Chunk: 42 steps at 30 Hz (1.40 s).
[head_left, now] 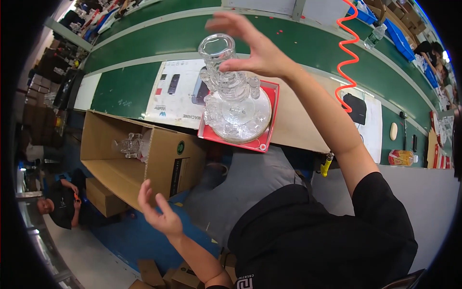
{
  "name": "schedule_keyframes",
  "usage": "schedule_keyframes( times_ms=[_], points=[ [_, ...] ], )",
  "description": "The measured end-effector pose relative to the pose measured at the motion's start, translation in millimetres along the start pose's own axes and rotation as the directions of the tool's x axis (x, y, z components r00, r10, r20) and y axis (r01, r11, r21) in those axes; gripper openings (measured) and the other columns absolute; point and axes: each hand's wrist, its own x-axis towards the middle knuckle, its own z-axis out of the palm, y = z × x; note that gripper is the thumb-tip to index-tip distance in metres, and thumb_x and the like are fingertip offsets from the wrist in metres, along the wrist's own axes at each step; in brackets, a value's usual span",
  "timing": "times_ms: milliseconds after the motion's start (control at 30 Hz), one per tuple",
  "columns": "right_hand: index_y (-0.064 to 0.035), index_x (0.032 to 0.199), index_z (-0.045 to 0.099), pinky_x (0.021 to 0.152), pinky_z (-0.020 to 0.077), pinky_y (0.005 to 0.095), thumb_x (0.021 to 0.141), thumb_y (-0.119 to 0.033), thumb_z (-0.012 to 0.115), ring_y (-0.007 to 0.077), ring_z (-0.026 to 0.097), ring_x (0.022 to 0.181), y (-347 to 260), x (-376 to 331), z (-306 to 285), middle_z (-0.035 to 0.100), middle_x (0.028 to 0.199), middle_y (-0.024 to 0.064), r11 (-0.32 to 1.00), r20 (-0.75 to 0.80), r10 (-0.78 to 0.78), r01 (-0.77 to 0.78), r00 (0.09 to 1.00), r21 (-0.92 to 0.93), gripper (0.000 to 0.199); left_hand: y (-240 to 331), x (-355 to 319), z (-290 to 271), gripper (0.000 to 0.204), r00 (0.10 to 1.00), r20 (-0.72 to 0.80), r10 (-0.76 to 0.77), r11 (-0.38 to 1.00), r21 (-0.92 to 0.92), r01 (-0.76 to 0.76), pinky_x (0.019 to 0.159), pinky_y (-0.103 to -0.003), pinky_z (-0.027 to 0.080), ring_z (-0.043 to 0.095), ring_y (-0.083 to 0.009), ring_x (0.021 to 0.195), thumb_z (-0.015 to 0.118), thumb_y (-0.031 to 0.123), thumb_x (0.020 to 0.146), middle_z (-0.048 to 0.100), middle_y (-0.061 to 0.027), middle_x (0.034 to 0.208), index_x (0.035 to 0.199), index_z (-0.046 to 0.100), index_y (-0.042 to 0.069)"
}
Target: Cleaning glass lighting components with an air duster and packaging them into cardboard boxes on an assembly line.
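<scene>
A clear glass piece (pixel 234 87) with a wide round mouth on top and small knobs at its sides stands on the bench. Below it lies a thick round clear disc (pixel 245 118), inside a shallow red tray (pixel 263 144). My right hand (pixel 257 53) is beside the upper part of the glass, fingers spread and slightly blurred. Its thumb crosses in front of the neck; whether it touches the glass I cannot tell. My left hand (pixel 162 216) is in the air near the open carton (pixel 166 161), holding nothing, with its fingers apart.
Inside the carton lies a similar clear glass piece (pixel 131 146). A red coiled hose (pixel 347 62) hangs over the green bench (pixel 298 43). A drink bottle (pixel 403 157) lies at right. Another person (pixel 62 202) is at far left.
</scene>
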Motion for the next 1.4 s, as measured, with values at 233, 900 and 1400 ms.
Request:
schedule_keyframes(
  times_ms=[233, 900, 1400],
  points=[
    [-0.0016, 0.110, 0.064, 0.085, 0.0484, 0.0305, 0.080, -0.024, 0.075, 0.0145, 0.064, 0.091, -6.2, -14.6, 18.7, 0.069, 0.097, 0.0066, 0.983, -0.117, 0.163, -0.171, 0.980, -0.064, 0.039, -35.6, -11.8, -33.7, 0.057, 0.999, 0.025, 0.028, 0.797, 0.603, -0.038, 0.111, -0.050, 0.025, 0.048, -0.0282, 0.119, 0.074, 0.024, 0.079, 0.054, -0.0117, 0.123, 0.128, 0.052, 0.007],
    [-0.0048, 0.144, 0.031, 0.096, 0.0421, 0.0318, 0.084, -0.016, 0.068, 0.0189, 0.054, 0.110, -15.1, -51.3, -83.3, 0.055, 0.117, 0.0088, 0.961, -0.135, 0.274, -0.267, 0.952, 0.067, 0.071, 12.7, -43.7, -9.8, 0.015, 0.990, 0.016, 0.137, 0.932, 0.336, -0.134, 0.089, -0.039, 0.043, 0.060, -0.0224, 0.069, 0.075, 0.011, 0.075, 0.061, -0.0063, 0.070, 0.083, 0.064, 0.005],
    [0.0016, 0.133, 0.047, 0.101, 0.0355, 0.0648, 0.087, -0.037, 0.059, 0.0316, 0.051, 0.118, -166.7, 36.1, -60.0, 0.050, 0.134, 0.0176, 0.914, -0.408, 0.296, -0.131, 0.864, 0.385, 0.061, 7.9, -81.0, 8.1, 0.018, 0.975, -0.153, 0.159, 0.896, 0.437, -0.078, 0.080, -0.033, 0.043, 0.057, -0.0196, 0.069, 0.076, 0.015, 0.075, 0.058, -0.0020, 0.072, 0.088, 0.064, 0.009]
  ],
)
